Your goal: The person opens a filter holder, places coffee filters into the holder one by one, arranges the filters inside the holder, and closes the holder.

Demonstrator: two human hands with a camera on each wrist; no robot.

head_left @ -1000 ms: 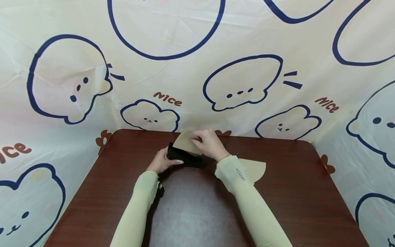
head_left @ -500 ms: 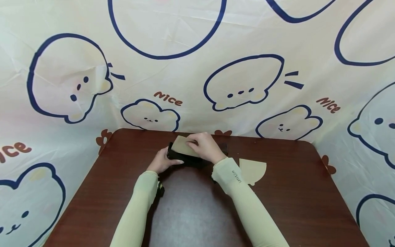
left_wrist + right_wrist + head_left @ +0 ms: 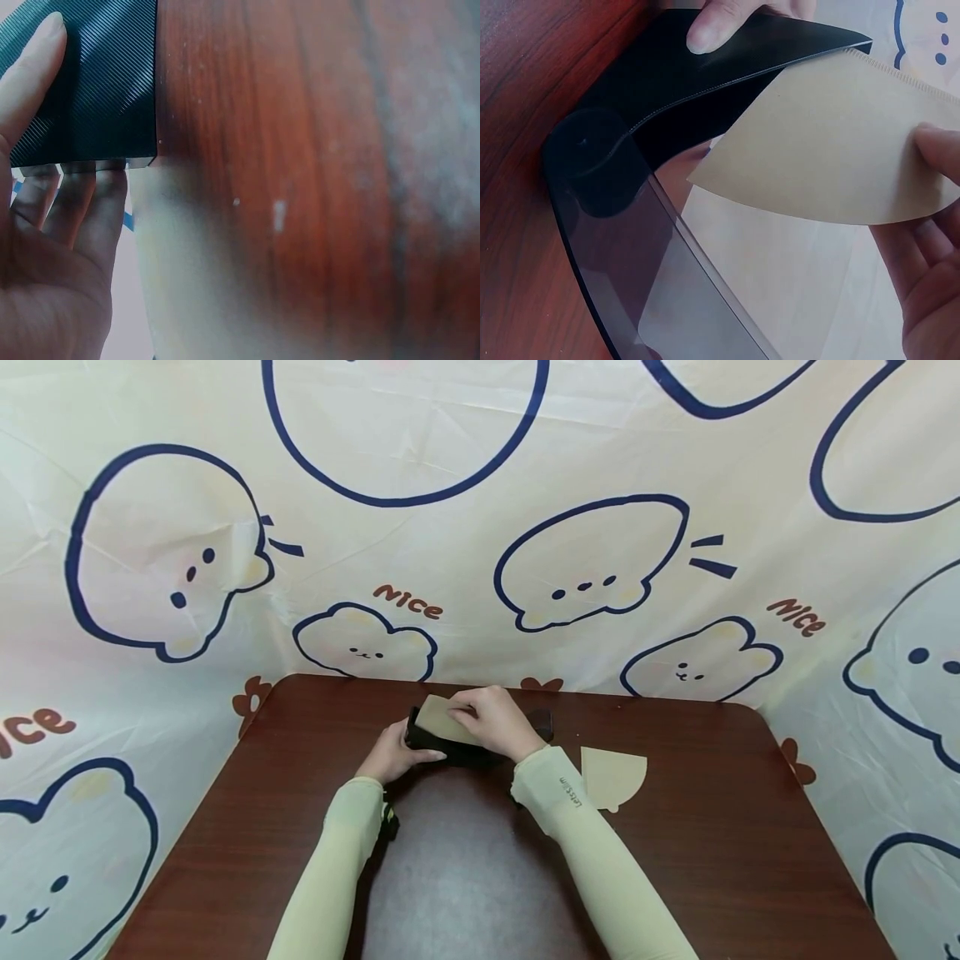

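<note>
A black case (image 3: 459, 753) with a ribbed side (image 3: 105, 82) sits near the far edge of the table. My left hand (image 3: 392, 753) grips its left end, thumb on the ribbed face and fingers under the edge. The smoky see-through lid (image 3: 675, 270) hangs open on a rounded hinge. My right hand (image 3: 495, 722) pinches a tan paper coffee filter (image 3: 817, 142) with a crimped edge. One corner of that filter lies within the case's opening; its wide curved end sticks out. Another fan-shaped coffee filter (image 3: 613, 778) lies flat on the table, right of my right wrist.
The brown wooden table (image 3: 480, 877) has rounded far corners. Right behind its far edge hangs a pale cloth (image 3: 465, 552) with cartoon drawings, which also runs along both sides.
My right hand and the pinched filter have moved down and slightly left, so the filter sits lower at the case. The left hand and the case have stayed in place.
</note>
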